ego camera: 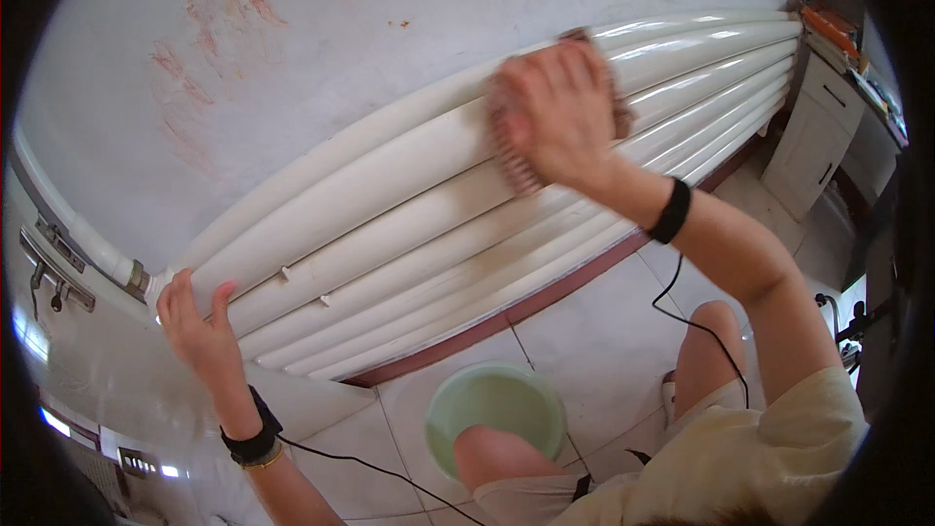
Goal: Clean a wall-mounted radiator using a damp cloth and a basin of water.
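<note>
A white radiator (350,193) of long horizontal tubes runs along the wall before me. Pressed flat on its upper tubes, right of the middle, is a striped brown-and-white cloth (511,153) under my right hand (559,109). Motion blurs both the hand and the cloth. At the radiator's left end my left hand (193,314) grips the top tube, thumb apart from the fingers. Each wrist wears a black band with a thin black cable.
A pale green basin (489,380) stands on the tiled floor (584,380), partly behind my knee. White pipe (88,230) joins the radiator at left, near a door with a latch (55,270). A white cabinet (811,131) stands at right. Reddish scribbles (212,36) mark the wall.
</note>
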{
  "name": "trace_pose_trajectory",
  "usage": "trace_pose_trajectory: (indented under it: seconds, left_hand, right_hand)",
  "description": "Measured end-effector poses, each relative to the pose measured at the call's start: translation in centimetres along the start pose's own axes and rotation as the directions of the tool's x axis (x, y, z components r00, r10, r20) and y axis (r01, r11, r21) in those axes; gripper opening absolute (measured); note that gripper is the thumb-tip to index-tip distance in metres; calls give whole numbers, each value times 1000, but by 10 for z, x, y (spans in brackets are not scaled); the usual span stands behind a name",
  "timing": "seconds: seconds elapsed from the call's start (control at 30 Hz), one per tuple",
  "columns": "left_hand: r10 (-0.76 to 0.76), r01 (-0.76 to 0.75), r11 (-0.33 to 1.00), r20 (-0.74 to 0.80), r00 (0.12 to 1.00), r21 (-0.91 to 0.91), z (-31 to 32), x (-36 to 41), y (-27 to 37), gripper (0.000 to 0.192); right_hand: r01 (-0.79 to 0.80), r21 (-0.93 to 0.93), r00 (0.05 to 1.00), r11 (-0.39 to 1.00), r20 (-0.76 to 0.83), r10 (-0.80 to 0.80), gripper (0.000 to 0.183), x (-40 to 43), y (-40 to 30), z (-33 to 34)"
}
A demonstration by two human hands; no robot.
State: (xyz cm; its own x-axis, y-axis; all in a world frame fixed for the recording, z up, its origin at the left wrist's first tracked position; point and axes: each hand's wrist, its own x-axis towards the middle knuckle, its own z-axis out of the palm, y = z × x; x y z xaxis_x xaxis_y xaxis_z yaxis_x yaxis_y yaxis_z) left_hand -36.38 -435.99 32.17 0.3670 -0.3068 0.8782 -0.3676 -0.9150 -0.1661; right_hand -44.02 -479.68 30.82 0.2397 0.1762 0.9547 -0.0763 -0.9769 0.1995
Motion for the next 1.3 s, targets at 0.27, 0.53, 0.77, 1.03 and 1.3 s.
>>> trace_pose_trajectory:
  seconds: [0.27, 0.53, 0.77, 1.03, 1.3]
  left_hand:
    - [-5, 6, 999, 21, 1000, -51, -3, 1, 10, 51]
    - [4, -4, 999, 3, 1000, -35, 6, -1, 2, 48]
    - [36, -36, 999, -13, 999, -27, 0, 1, 7, 47]
    - [57, -57, 998, -12, 998, 25, -2, -2, -5, 48]
    - [23, -24, 1000, -28, 999, -17, 0, -5, -5, 48]
  right_hand:
    - [208, 173, 971, 963, 81, -225, 47, 9, -37, -1]
    - [-16, -6, 1000, 1000, -13, 16, 29, -2, 5, 3]
    - [161, 179, 986, 971, -61, -153, 31, 23, -56, 11]
    - [63, 54, 992, 997, -111, -57, 29, 5, -15, 9]
    - [193, 200, 981, 961, -68, -183, 48, 13, -27, 7]
